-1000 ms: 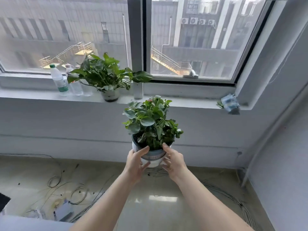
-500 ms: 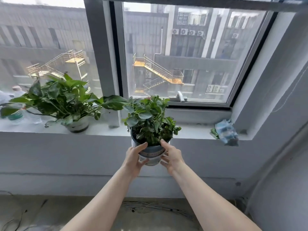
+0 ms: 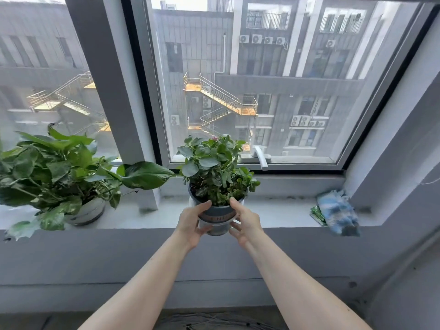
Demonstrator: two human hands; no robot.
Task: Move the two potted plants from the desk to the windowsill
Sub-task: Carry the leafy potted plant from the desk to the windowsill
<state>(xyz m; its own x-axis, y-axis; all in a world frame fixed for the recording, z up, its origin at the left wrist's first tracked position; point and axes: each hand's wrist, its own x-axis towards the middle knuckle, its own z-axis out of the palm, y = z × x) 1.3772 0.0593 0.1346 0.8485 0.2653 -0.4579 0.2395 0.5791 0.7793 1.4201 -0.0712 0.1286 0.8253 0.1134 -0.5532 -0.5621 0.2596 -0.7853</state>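
Left hand [image 3: 193, 222] and right hand [image 3: 246, 223] clasp the small potted plant [image 3: 215, 186] from both sides above the windowsill [image 3: 273, 213], right of the large potted plant [image 3: 59, 177].

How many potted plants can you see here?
2. A large leafy plant stands on the windowsill at the left; a smaller plant is held over the sill's edge between left hand and right hand.

i see my two forearms bare to the frame's edge at 6 o'clock, left hand [image 3: 190, 225] and right hand [image 3: 246, 225] ungloved (no sleeves visible).
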